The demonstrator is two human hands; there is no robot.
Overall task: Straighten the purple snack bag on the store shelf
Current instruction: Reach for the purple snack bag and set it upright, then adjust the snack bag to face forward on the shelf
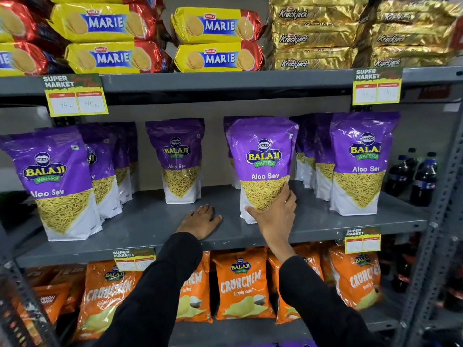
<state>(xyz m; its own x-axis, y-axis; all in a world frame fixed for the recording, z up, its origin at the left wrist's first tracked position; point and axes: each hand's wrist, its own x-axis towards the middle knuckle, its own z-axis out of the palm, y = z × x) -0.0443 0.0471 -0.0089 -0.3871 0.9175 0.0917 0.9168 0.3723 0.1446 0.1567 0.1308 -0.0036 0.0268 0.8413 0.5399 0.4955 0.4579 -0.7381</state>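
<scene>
Purple snack bag (263, 166), upright at the grey shelf's (150, 221) front edge, is gripped low by the right hand (274, 212), fingers (288, 196) wrapped; left hand (200, 221) is laid flat, fingers together, beside it. A tug could topple it forward.

I see right hand (274, 216) on the bag (261, 166) base, mid shelf (150, 221). Left hand (200, 220) flat on shelf, just left of it. More bags both sides and behind.
</scene>
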